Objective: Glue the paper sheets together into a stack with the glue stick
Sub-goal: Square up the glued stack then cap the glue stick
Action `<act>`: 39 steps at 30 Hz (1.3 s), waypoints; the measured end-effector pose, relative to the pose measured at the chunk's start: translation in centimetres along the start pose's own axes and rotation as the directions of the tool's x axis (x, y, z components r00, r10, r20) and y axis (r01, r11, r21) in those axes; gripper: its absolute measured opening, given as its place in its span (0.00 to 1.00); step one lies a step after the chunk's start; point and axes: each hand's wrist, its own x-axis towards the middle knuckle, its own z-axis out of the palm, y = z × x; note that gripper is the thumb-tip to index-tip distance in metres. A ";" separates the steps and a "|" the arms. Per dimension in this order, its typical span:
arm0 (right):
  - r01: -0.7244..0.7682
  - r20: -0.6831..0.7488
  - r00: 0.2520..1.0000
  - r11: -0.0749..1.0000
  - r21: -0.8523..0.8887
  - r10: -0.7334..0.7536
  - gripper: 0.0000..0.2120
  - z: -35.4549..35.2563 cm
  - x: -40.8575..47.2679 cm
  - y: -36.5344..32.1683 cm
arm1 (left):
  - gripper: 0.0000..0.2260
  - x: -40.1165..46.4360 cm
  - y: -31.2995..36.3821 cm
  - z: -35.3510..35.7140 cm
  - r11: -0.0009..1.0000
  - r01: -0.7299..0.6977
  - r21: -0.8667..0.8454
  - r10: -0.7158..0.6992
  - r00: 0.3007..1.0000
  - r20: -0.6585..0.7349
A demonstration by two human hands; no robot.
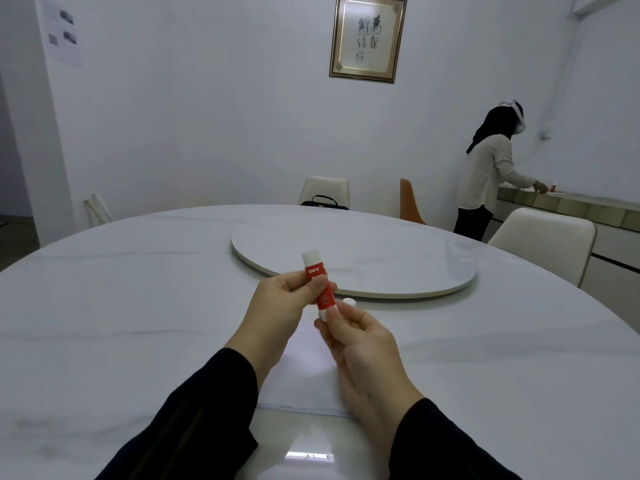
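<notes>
A red glue stick (323,296) with white ends is held tilted above the table, top end pointing away from me. My left hand (280,306) grips its red body between thumb and fingers. My right hand (360,348) pinches its white bottom end. A small white round piece (349,301), perhaps the cap, lies on the table just beyond my right fingers. White paper sheets (298,379) lie flat on the table under my hands, partly hidden by my wrists and hard to tell from the white tabletop.
A round white turntable (398,271) sits on the marble table (104,323) beyond my hands. Chairs stand around the far rim, one bearing a black bag (323,201). A person (491,174) stands at a counter at the far right.
</notes>
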 end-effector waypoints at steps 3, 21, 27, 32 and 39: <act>0.036 -0.001 0.999 0.997 -0.071 -0.036 0.16 -0.3 0.2 -0.2 | 0.06 -0.1 0.0 0.0 1.000 0.009 -0.006 -0.009 1.000 0.006; -0.336 0.161 0.936 0.930 0.151 0.313 0.25 0.2 -0.1 -1.0 | 0.07 -0.1 0.0 -0.3 1.000 0.018 0.002 -0.018 0.999 -0.033; -0.073 0.087 0.994 0.997 0.036 0.070 0.05 0.1 -0.1 -0.5 | 0.06 0.0 -0.2 -0.4 0.999 0.019 -0.026 -0.019 1.000 -0.020; 0.255 0.091 0.957 0.645 -0.720 -0.277 0.20 -0.3 0.5 -0.7 | 0.09 -0.2 -0.2 0.0 0.999 0.019 0.030 -0.018 1.000 -0.017; 0.246 0.191 0.938 0.165 -0.955 -0.290 0.16 -1.8 6.0 -2.9 | 0.08 0.5 -0.7 -0.6 0.995 0.059 -0.075 -0.067 0.991 -0.117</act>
